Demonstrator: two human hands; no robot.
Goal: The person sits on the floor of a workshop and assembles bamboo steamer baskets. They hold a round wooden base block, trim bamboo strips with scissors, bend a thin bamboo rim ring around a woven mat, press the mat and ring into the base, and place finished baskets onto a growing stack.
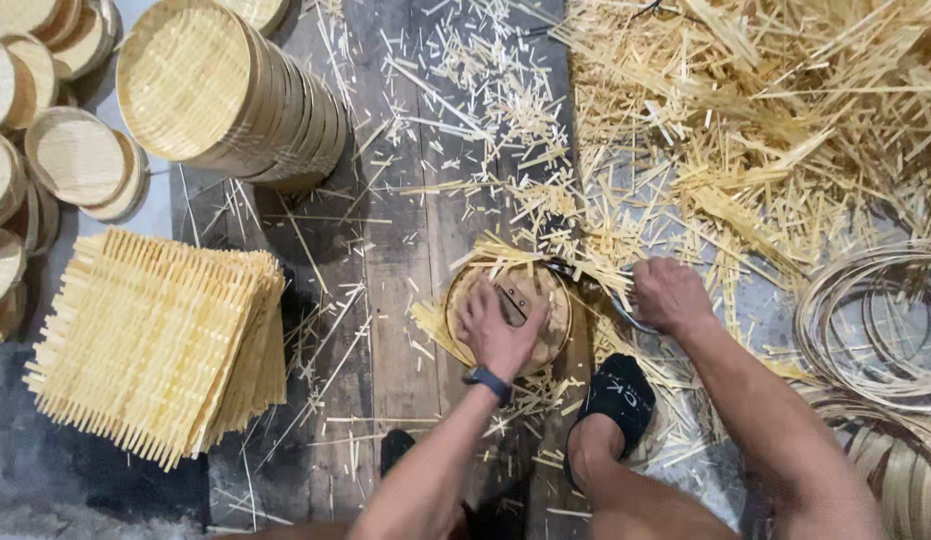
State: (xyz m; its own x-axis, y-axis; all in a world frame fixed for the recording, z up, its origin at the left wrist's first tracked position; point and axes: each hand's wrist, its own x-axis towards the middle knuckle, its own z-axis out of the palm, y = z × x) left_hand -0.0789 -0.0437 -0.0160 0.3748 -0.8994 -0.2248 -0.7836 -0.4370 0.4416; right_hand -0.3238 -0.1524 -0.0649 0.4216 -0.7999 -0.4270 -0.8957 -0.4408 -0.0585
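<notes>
Basically one head view, looking down at a dark wooden plank floor (405, 250) littered with pale bamboo offcuts.

Left hand (497, 325) lies flat, fingers spread, pressing down on a round woven bamboo tray with a wooden rim (555, 315), which sits on the floor at centre, just ahead of the person's feet. A small metal plate (512, 297) shows on the tray beside the fingers. A dark wristwatch (487, 382) is on that wrist.

Right hand (668, 295) is closed around the handles of dark metal shears (585, 280), blades reaching to the tray's upper right edge, where loose strip ends stick out past the rim.

A foot in a black sock (615, 395) is planted just right of the tray.

Left side: a stack of square woven bamboo mats (150, 340) with fringed edges, well apart from the tray. Above it, a stack of finished round trays lying on its side (235, 95), and smaller round lids (45, 140) piled at far left.

Upper right: a big heap of cut bamboo strips (765, 130). Right edge: coiled thin bamboo hoops (870, 325).
</notes>
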